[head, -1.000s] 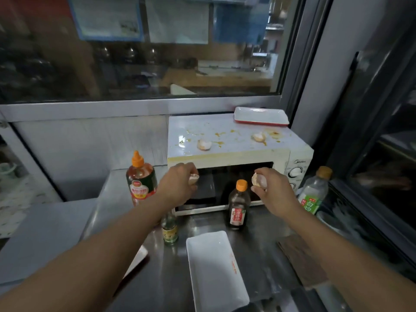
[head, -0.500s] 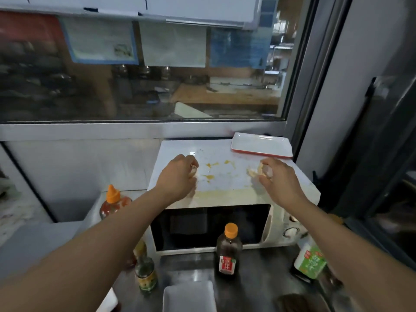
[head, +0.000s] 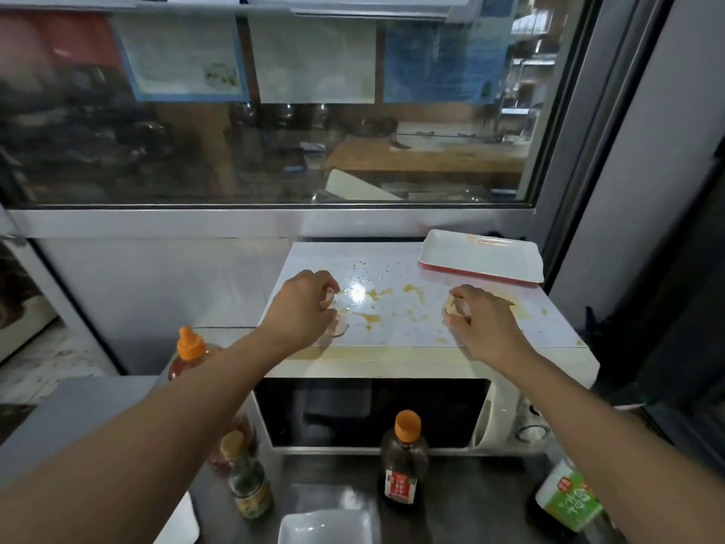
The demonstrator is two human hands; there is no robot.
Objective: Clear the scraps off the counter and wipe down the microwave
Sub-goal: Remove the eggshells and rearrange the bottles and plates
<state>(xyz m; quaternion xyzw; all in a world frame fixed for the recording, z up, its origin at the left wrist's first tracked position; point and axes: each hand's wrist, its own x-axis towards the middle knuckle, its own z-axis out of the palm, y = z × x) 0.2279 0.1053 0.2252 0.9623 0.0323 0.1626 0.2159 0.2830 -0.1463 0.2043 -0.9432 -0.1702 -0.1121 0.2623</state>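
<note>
Both our hands are over the stained top of the microwave [head: 412, 335]. Our left hand [head: 300, 308] pinches an eggshell scrap [head: 328, 299], a second shell piece [head: 340, 325] lying just beside it. Our right hand [head: 484, 321] curls round another shell scrap [head: 455, 308] near the red-rimmed tray [head: 482, 256].

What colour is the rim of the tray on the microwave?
Red, under a white top; the tray shows in the head view.
</note>
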